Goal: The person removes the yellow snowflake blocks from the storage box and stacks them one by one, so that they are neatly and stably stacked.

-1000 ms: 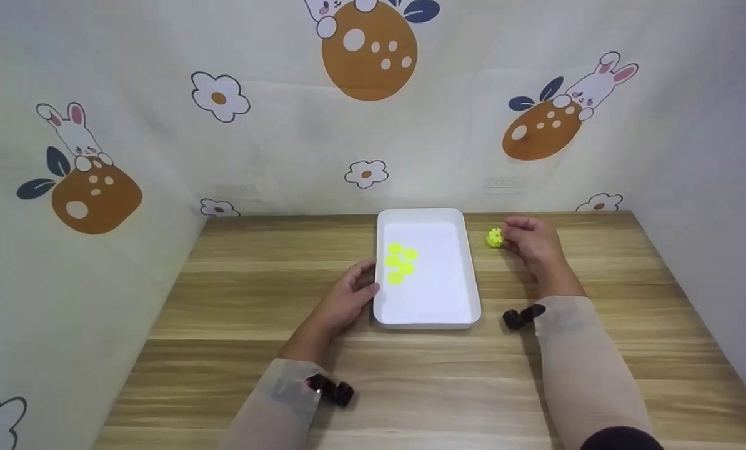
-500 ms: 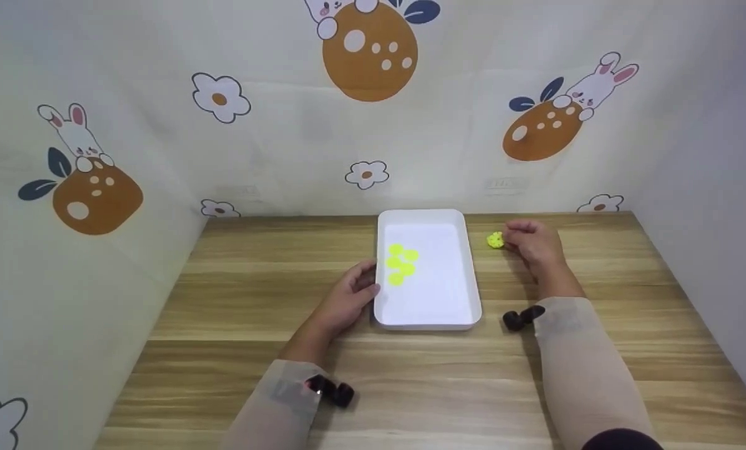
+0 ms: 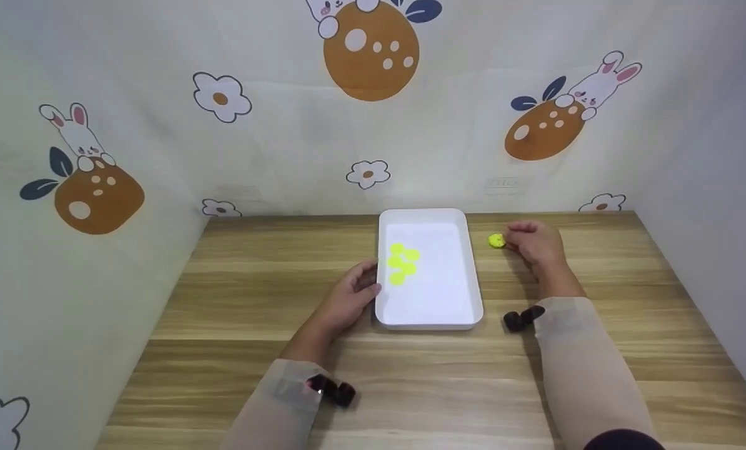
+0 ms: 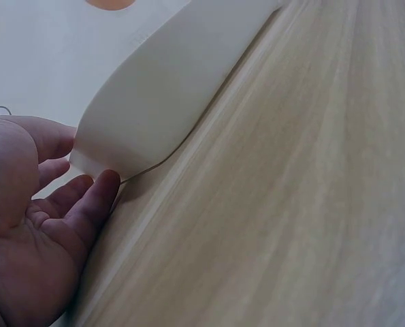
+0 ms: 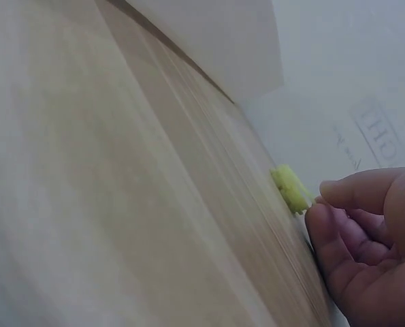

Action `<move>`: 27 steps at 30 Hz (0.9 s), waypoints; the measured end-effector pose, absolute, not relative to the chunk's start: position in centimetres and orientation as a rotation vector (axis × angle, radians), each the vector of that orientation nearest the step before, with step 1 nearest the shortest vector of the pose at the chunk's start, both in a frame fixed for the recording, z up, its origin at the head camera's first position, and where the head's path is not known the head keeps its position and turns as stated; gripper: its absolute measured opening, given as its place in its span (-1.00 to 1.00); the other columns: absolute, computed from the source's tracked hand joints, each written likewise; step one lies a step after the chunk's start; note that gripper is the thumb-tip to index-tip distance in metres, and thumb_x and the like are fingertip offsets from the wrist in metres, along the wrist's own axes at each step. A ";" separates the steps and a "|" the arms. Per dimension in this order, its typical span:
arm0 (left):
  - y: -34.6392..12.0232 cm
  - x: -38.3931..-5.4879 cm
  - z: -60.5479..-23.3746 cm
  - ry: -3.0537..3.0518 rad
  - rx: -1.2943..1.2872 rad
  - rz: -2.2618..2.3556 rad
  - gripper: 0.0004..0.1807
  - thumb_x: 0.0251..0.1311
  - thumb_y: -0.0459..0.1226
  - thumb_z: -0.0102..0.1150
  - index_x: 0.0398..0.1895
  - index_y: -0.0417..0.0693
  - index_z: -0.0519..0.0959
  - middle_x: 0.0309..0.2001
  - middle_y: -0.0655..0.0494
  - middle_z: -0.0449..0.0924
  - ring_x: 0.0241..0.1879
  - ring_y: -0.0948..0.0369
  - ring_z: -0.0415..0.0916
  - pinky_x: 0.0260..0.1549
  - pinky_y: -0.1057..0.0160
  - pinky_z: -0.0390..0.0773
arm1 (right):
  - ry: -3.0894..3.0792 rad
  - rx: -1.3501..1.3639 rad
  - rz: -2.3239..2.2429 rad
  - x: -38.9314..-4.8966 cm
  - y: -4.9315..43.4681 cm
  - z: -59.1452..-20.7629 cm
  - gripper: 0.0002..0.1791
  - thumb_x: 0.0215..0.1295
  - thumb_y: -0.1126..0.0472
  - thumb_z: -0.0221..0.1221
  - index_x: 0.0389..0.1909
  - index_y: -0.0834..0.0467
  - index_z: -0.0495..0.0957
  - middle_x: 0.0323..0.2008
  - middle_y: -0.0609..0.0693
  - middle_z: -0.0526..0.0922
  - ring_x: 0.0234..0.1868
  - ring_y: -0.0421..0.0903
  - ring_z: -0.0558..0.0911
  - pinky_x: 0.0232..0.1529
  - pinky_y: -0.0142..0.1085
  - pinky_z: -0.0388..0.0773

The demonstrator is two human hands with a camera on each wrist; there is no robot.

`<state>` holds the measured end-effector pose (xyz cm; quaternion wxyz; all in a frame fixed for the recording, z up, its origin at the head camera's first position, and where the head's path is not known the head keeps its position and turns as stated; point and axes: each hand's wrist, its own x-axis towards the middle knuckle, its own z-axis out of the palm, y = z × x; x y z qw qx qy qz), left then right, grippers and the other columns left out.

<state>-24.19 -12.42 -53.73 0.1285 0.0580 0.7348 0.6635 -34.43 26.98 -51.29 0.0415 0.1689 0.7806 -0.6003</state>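
In the head view my left hand (image 3: pixel 347 296) touches the left side of a white rectangular tray (image 3: pixel 468 269). The left wrist view shows thumb and fingers resting against the tray's outer wall (image 4: pixel 144 95). Several flat, bright yellow round discs (image 3: pixel 397 278) lie in the tray's left half; glare hides their detail. To the right of the tray, my right hand (image 3: pixel 538 250) pinches a small yellow notched piece (image 3: pixel 496 240) between thumb and finger. In the right wrist view this piece (image 5: pixel 290 189) looks thick, with a toothed edge; the fingertips partly hide it. Whether it touches the table is unclear.
The wood-grain table (image 3: pixel 423 387) spreads around the tray. A patterned cloth wall (image 3: pixel 285 144) stands right behind the tray, with further cloth walls at left and right. Each wrist carries a small black camera (image 3: pixel 522 319) over the sleeve.
The yellow notched piece has turned in my right hand's fingertips and dropped slightly; its flower-like face no longer shows plainly. My right hand has moved a little; my left hand stays on the tray.
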 end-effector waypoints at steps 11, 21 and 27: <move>-12.4 -24.0 -53.5 2.154 0.128 1.908 -0.35 0.56 -0.33 0.13 0.65 -0.10 0.25 0.63 -0.13 0.31 0.62 -0.07 0.30 0.61 -0.06 0.35 | 2.340 0.547 -1.926 -34.5 26.8 -51.1 -0.50 0.43 0.28 0.32 0.35 0.27 0.56 0.20 0.12 0.67 -0.03 -0.21 0.70 0.16 -0.34 0.75; -12.4 -24.1 -53.5 2.138 0.164 1.927 -0.33 0.55 -0.36 0.12 0.66 -0.16 0.22 0.63 -0.17 0.30 0.61 -0.10 0.30 0.60 -0.08 0.36 | 2.172 0.352 -2.000 -33.6 25.1 -47.7 -0.45 0.47 0.09 0.36 0.37 0.20 0.52 0.04 0.00 0.66 -0.05 -0.11 0.67 0.33 -0.12 0.67; -12.4 -24.3 -53.7 2.161 0.148 1.906 -0.34 0.55 -0.35 0.13 0.65 -0.15 0.24 0.63 -0.18 0.30 0.61 -0.09 0.31 0.60 -0.08 0.36 | 2.208 0.137 -1.970 -32.8 22.8 -46.1 -0.53 0.47 0.08 0.36 0.27 0.23 0.59 -0.01 0.01 0.72 -0.14 -0.13 0.71 0.07 -0.29 0.78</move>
